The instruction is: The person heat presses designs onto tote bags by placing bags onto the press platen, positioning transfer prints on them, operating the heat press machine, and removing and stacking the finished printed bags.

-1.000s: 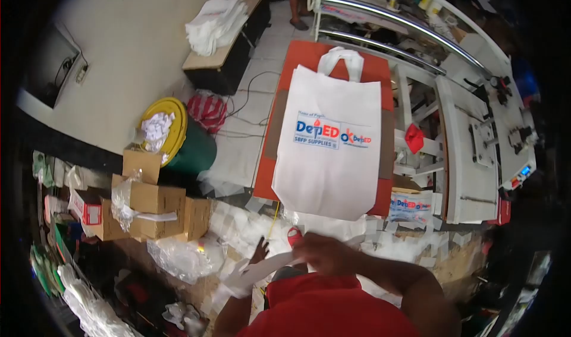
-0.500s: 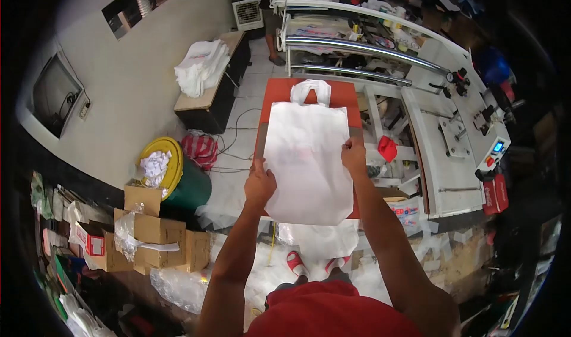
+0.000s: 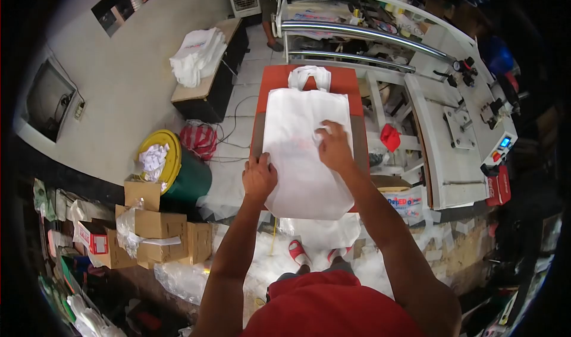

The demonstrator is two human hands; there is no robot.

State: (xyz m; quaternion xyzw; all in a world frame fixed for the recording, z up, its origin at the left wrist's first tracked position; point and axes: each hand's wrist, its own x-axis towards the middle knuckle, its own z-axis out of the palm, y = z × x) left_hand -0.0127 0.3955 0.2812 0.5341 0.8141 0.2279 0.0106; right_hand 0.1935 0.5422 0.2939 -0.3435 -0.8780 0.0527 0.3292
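Note:
A white bag (image 3: 303, 182) lies flat on the red board (image 3: 270, 78), its looped handles at the far end and its upper face blank, with faint print showing through. At the bag's left edge rests my left hand (image 3: 259, 175), fingers apart on the fabric and the board's edge. My right hand (image 3: 335, 147) is over the right half of the bag, fingers spread and slightly curled, with nothing in them.
White bags (image 3: 198, 56) are stacked on a side table (image 3: 202, 93). A green bin with a yellow rim (image 3: 172, 164) and cardboard boxes (image 3: 159, 227) stand at left. A machine (image 3: 449, 182) with metal rollers is at right. Another person's leg (image 3: 270, 31) shows beyond the board.
The printed face seen earlier is replaced by a blank one, and the white strip near my hands is gone. My right hand has left the bag's right edge and moved inward over it.

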